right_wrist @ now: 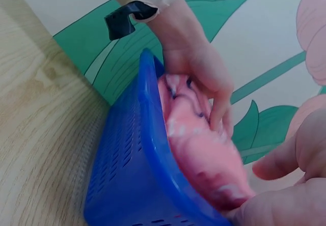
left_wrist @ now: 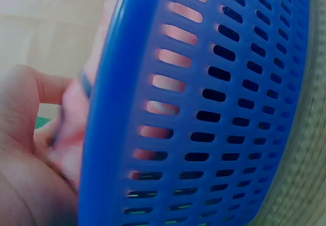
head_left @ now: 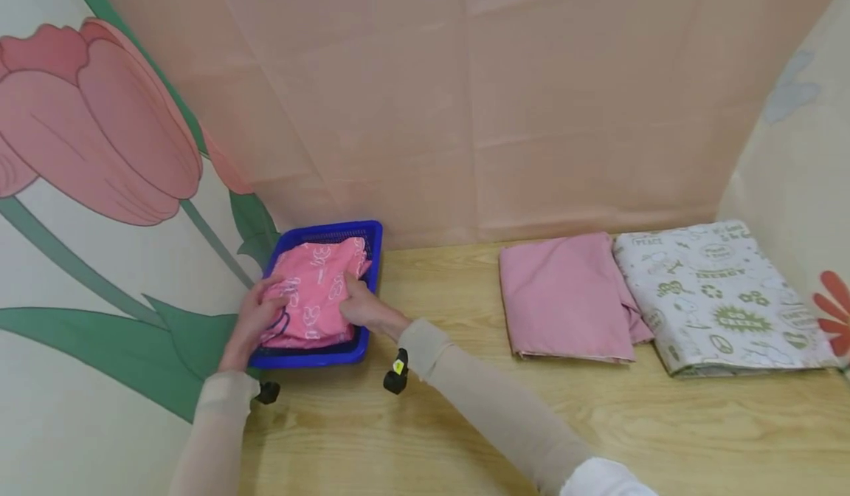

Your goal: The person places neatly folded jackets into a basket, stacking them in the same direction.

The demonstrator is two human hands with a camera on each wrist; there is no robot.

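Note:
A folded pink cloth [head_left: 319, 278] with white printed figures and a dark line drawing lies in a blue plastic basket [head_left: 375, 260] at the left of the table. My left hand [head_left: 255, 315] grips the cloth's left edge, thumb on top; the left wrist view has this hand [left_wrist: 30, 134] just beyond the basket's rim. On the opposite side, my right hand [head_left: 368, 305] holds the cloth's right edge, its fingers reaching down inside the rim. Close up in the right wrist view, the cloth [right_wrist: 198, 149] bulges above the basket wall [right_wrist: 122, 149], between both hands.
A plain pink folded cloth [head_left: 564, 297] lies on the wooden table [head_left: 438, 422] to the right. Beside it is a white folded cloth [head_left: 724, 297] with green prints. A peach curtain [head_left: 531, 112] hangs behind, and a tulip-painted wall [head_left: 66, 274] stands close to the basket's left.

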